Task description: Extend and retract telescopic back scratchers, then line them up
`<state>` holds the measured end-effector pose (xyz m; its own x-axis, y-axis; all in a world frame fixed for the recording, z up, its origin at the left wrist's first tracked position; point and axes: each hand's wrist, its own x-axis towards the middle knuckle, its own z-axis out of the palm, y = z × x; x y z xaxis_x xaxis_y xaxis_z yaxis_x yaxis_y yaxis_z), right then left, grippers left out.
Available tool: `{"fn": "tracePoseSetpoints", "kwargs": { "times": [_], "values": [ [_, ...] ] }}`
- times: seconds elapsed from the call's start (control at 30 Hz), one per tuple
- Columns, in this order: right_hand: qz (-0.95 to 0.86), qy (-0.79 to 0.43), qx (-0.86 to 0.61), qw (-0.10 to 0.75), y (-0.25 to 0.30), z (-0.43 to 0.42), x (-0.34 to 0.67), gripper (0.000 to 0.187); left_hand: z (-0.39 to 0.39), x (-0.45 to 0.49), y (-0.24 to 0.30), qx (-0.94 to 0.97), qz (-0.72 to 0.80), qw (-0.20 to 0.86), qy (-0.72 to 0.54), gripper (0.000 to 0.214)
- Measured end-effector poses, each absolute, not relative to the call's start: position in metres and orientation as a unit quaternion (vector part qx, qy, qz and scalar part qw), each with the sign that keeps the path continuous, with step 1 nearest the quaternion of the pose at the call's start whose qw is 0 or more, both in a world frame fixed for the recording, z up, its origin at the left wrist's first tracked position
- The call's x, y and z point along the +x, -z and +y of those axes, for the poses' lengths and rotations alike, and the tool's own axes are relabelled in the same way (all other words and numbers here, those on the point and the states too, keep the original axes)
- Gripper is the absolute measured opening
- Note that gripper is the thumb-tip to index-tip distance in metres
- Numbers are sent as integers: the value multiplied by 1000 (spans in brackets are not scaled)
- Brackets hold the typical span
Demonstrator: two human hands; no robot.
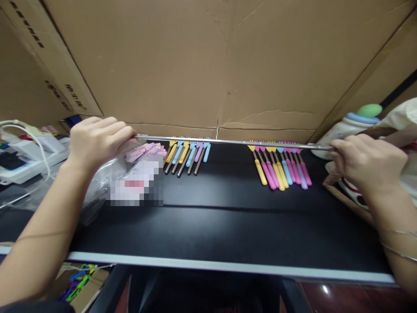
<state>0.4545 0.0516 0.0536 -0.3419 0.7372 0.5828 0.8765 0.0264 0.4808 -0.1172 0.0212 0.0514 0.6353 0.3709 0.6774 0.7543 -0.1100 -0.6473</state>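
Note:
A long thin metal rod (234, 141) stretches level between my two hands, above the back of the black table (208, 234). My left hand (100, 139) is closed round its left end, and my right hand (368, 161) grips the right end. What the fists cover of the rod is hidden. Behind and below it lie two rows of small back scratchers with hand-shaped heads. The left row (185, 157) has yellow, blue and purple pieces with bare metal shafts. Coloured handles in pink, yellow, blue and purple point toward me in the right row (280, 170).
Pink printed packets (146, 150), a pixelated pale object (137, 176) and a clear plastic bag (100, 182) lie at left, near a white power strip (29, 156). A white bottle (339, 128) stands at right. Cardboard (195, 65) walls the back.

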Motion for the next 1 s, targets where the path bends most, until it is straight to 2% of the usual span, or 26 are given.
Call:
{"fn": "tracePoseSetpoints", "kwargs": {
  "times": [0.13, 0.33, 0.77, 1.0],
  "values": [
    [-714, 387, -578, 86, -52, 51, 454, 36, 21, -112, -48, -721, -374, 560, 163, 27],
    [-715, 390, -570, 108, -38, 52, 460, 32, 20, -104, -38, -744, -374, 528, 168, 23],
    [-728, 393, -539, 157, -32, 42, 447, 35, 20, -102, -31, -758, -381, 495, 190, 17],
    [-737, 346, -567, 126, -31, 39, 428, 37, 14, -76, -29, -784, -324, 493, 193, 20]
  ]
}}
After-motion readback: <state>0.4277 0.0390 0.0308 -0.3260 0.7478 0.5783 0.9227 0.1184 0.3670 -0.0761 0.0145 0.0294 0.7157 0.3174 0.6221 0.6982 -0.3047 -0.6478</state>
